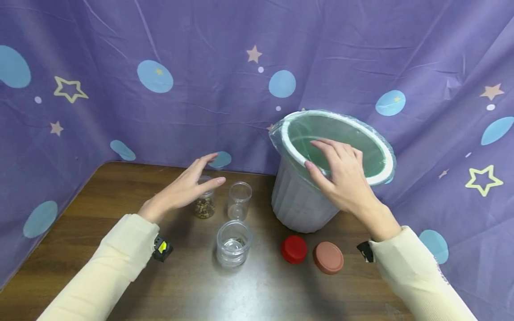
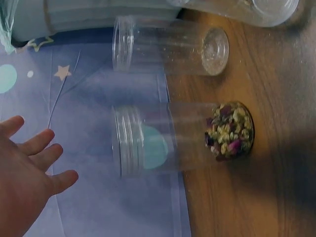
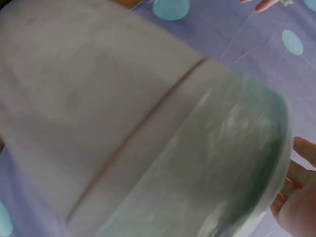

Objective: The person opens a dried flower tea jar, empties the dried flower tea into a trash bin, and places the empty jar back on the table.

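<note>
My left hand [image 1: 182,189] hovers with fingers spread beside a lidless clear jar [image 2: 229,131] of dried flowers and buds, partly hidden behind the hand in the head view. Nothing lies between its fingers. Over the near rim of a grey trash bin [image 1: 299,203], lined with a thin green bag [image 3: 217,153], my right hand [image 1: 343,176] is held with fingers loosely bent and no object visible in it. An empty clear jar [image 1: 240,200] stands right of the flower jar. In front is a wider clear jar [image 1: 233,249] with a few bits at its bottom.
A red lid [image 1: 294,248] and a salmon-pink lid [image 1: 328,257] lie on the wooden table [image 1: 184,294] before the bin. Behind the table hangs a purple curtain [image 1: 217,80] with stars and blue ovals. The tall bin occupies the table's right rear.
</note>
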`<state>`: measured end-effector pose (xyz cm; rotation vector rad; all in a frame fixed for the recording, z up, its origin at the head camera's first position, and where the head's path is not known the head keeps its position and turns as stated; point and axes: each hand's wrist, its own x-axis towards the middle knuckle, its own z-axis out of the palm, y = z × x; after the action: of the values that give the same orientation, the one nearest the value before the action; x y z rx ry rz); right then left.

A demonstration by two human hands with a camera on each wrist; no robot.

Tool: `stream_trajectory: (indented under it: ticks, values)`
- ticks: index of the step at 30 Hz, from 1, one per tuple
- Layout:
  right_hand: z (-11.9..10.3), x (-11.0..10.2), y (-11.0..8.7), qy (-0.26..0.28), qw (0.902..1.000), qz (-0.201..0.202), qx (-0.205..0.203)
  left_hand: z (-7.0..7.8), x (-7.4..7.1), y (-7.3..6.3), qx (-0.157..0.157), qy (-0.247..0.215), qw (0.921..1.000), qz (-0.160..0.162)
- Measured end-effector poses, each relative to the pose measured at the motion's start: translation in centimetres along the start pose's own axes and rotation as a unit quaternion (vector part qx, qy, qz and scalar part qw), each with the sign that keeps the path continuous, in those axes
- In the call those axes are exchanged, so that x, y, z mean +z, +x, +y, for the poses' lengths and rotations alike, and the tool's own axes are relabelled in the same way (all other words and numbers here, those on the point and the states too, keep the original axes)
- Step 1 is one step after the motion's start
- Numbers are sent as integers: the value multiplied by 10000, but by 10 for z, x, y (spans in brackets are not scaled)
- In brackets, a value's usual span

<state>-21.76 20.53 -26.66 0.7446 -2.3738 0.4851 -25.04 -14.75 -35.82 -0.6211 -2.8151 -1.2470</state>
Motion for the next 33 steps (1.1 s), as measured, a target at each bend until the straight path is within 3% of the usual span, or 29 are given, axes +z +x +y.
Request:
stream_trajectory:
  ticks: [5, 10, 17, 25, 29, 33]
  values:
    - [-13, 11, 9, 6, 9994, -216, -269, -4, -4, -1, -207, 226, 9992, -275]
    - [-25, 22, 15, -9, 9973, -695, -248, -7, -7, -2, -347, 442, 9975, -439]
    - [-42, 34, 19, -161, 9944, -886, -562, -11, -13, -3, -360, 400, 9966, -618]
    - [-53, 51, 17, -306, 9882, -1122, -995, -30, -8, -4, -434, 203, 9970, -607]
    - [-56, 63, 14, -331, 9827, -1504, -1032, -40, -5, -3, -581, -72, 9967, -570]
    - [-56, 76, 10, -213, 9728, -2193, -720, -51, 0, -3, -644, -253, 9967, -428]
